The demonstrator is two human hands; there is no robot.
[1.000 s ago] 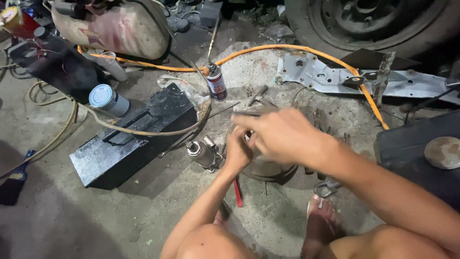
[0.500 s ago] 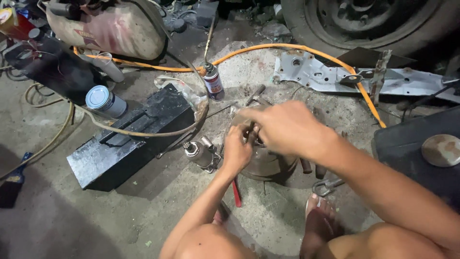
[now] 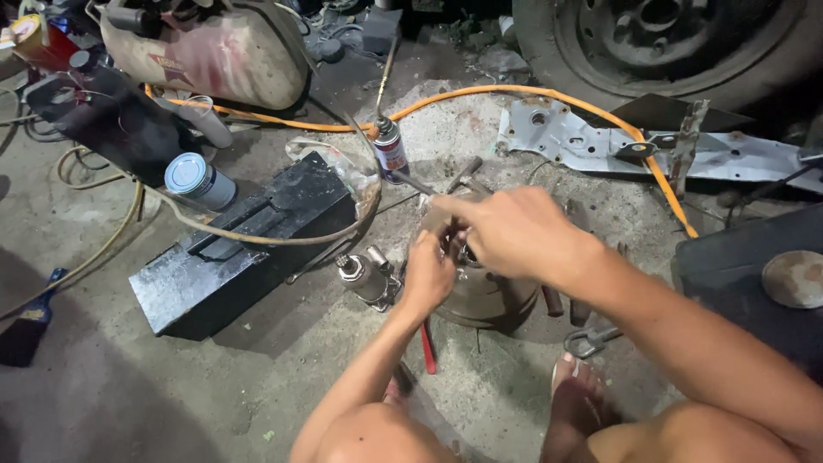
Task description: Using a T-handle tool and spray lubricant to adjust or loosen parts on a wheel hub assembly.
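A round, dull metal drum-like part stands on the concrete floor in front of my knees. My left hand grips its near left edge with curled fingers. My right hand reaches over its top from the right, with the fingers bent down to meet the left hand. Whatever sits between the fingertips is hidden. A small silver cylinder-shaped part lies just left of my left hand. Under my left forearm lies a red-handled tool.
A black toolbox lies to the left, with a tin can behind it and a spray can upright beyond the drum. An orange hose crosses the floor past a grey metal bracket. A tyre stands at the far right.
Both hands have stayed on the round part. My left hand has crept up a little toward the right hand's fingertips. The view has drifted slightly.
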